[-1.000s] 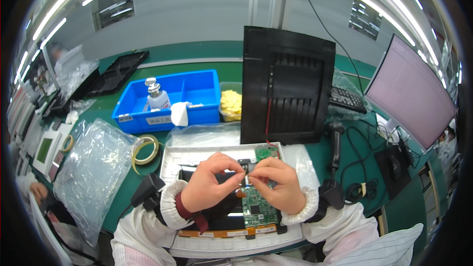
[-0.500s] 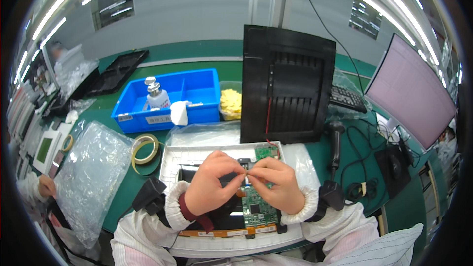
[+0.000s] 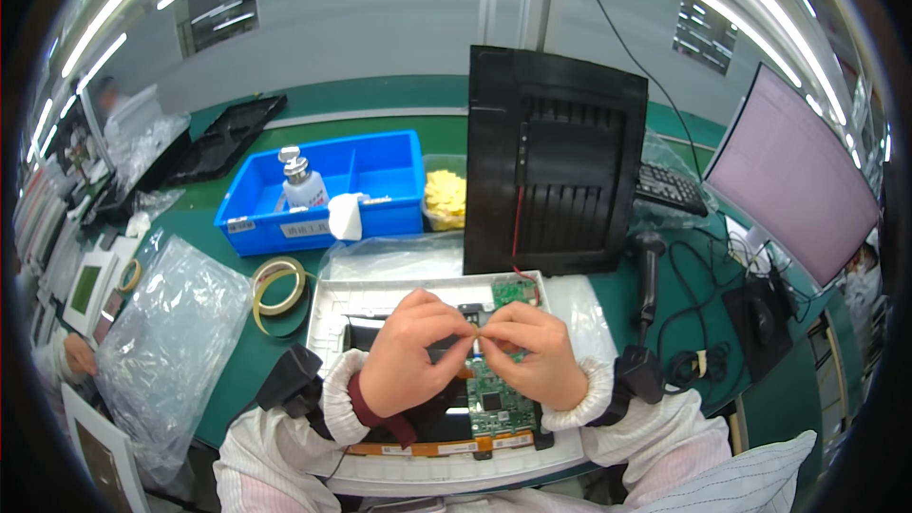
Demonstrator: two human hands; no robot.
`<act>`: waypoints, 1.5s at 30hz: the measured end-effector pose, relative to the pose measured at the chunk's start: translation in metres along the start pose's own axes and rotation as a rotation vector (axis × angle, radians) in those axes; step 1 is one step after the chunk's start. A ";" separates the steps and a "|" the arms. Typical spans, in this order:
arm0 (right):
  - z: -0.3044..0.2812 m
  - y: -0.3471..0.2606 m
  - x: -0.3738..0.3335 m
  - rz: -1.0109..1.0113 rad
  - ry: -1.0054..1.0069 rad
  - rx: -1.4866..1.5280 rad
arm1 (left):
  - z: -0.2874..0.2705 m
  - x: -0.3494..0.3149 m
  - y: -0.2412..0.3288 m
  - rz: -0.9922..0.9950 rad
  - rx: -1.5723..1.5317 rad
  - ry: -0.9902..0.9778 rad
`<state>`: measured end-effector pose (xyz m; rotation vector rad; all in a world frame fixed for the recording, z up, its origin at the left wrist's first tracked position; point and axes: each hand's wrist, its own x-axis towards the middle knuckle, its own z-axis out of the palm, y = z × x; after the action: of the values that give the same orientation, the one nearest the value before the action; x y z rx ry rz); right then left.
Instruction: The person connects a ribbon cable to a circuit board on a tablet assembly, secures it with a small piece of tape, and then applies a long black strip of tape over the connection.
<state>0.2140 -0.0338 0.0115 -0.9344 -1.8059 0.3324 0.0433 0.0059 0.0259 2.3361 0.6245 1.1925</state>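
Note:
Over a white display housing (image 3: 366, 294), my left hand (image 3: 410, 353) and my right hand (image 3: 535, 353) meet fingertip to fingertip, each in a pinch. Between the tips sits something small and thin, too small to name. Below my right fingers lies a green circuit board (image 3: 489, 404), joined to a dark panel (image 3: 432, 420) with an orange flex strip (image 3: 451, 448) along the near edge. A smaller green board (image 3: 508, 294) sits at the housing's far edge, with a red wire rising from it to an upright black back cover (image 3: 556, 161).
A blue divided bin (image 3: 385, 166) holds a pump bottle (image 3: 304, 185); yellow pieces (image 3: 445, 195) fill a tub beside it. Tape rolls (image 3: 278, 290) and a clear plastic bag (image 3: 171, 342) lie left. A scanner (image 3: 648, 280), cables and a monitor (image 3: 793, 176) stand right. Another person's hand (image 3: 80, 354) is far left.
My hands stay almost in place, fingertips still together. At the far left, the other person's hand has shifted, and a white-framed panel has come into view below it.

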 end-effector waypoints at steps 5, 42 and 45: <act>0.000 -0.001 0.001 0.016 -0.006 0.012 | 0.000 -0.001 -0.002 -0.012 0.002 -0.005; 0.000 0.003 -0.001 -0.041 -0.015 -0.033 | 0.001 0.000 -0.001 -0.024 0.011 -0.020; 0.001 0.003 0.000 -0.063 -0.010 -0.054 | 0.000 0.000 0.000 -0.002 0.049 -0.019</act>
<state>0.2146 -0.0320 0.0096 -0.9125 -1.8571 0.2499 0.0434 0.0062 0.0260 2.3838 0.6562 1.1651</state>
